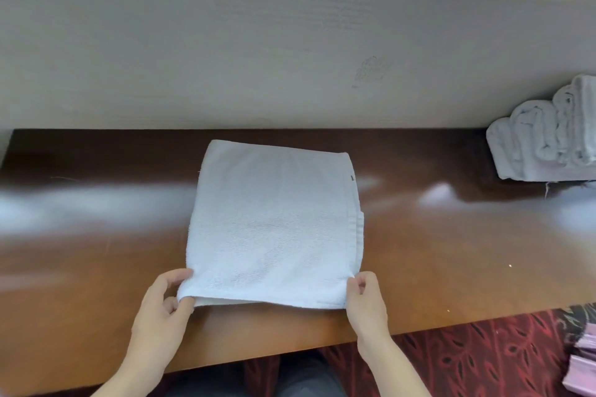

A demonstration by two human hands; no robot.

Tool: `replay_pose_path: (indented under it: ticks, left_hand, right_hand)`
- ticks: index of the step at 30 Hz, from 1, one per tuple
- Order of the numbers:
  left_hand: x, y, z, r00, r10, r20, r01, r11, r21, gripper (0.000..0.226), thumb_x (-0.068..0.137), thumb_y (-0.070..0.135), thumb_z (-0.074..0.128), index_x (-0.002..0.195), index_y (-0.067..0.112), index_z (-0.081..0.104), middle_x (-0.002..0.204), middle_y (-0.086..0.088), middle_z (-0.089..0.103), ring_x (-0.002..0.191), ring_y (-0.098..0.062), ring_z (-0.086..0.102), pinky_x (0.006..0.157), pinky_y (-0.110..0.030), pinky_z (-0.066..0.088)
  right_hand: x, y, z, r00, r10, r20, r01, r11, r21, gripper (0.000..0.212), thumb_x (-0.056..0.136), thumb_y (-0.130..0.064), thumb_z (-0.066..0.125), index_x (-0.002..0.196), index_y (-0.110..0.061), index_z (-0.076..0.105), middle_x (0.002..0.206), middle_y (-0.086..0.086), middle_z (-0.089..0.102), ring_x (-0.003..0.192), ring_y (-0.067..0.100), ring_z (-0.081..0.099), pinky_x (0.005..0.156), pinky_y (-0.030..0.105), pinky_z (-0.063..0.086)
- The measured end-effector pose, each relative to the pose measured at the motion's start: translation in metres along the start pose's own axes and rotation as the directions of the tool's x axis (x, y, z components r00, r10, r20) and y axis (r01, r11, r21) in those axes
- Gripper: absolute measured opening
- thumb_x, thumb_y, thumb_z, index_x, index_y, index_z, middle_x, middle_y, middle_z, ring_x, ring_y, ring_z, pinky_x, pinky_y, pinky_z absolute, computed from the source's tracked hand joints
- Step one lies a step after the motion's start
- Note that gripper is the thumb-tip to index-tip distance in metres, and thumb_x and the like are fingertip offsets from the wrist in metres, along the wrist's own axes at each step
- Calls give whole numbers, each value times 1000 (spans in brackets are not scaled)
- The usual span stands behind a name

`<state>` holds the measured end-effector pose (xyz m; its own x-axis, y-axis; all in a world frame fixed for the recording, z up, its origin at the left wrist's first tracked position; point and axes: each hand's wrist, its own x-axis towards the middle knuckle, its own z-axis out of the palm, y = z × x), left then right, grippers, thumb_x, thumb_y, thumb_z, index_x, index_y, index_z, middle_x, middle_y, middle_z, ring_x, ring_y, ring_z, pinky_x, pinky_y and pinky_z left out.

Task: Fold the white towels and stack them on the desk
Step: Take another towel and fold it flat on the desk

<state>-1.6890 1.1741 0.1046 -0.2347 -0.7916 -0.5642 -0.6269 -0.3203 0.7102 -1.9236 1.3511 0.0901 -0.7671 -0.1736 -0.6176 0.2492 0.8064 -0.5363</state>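
Observation:
A white towel [274, 222] lies folded flat in the middle of the brown wooden desk [96, 251], its near edge close to the desk's front. My left hand [161, 306] pinches the towel's near left corner, thumb on top and fingers under the upper layer. At the near right corner my right hand [366, 298] pinches the cloth between thumb and fingers. A stack of folded white towels [545, 135] stands at the desk's far right against the wall.
A pale wall [258, 42] rises directly behind the desk. Red patterned carpet [483, 354] shows below the desk's front edge. Pink folded cloth [583, 364] sits at the lower right corner of the view.

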Motion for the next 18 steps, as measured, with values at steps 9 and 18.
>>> replay_pose_path:
  ticks: [9, 18]
  left_hand:
    - [-2, 3, -5, 991, -126, 38, 130, 985, -117, 28, 93, 2, 56, 99, 26, 69, 90, -7, 70, 73, -24, 59, 83, -38, 50]
    - [-1, 30, -55, 976, 117, 186, -169, 941, 292, 36, 91, 14, 59, 84, 46, 73, 62, 0, 66, 45, -5, 47, 50, -19, 39]
  right_hand:
    - [-9, -18, 14, 991, 14, 136, -65, 923, 378, 13, 101, -23, 45, 100, -13, 53, 101, 6, 62, 84, 17, 53, 74, 34, 46]
    - [-23, -34, -44, 974, -20, 226, -24, 981, 191, 18, 104, -22, 43, 89, -13, 47, 98, -2, 52, 66, 14, 33, 63, 28, 40]
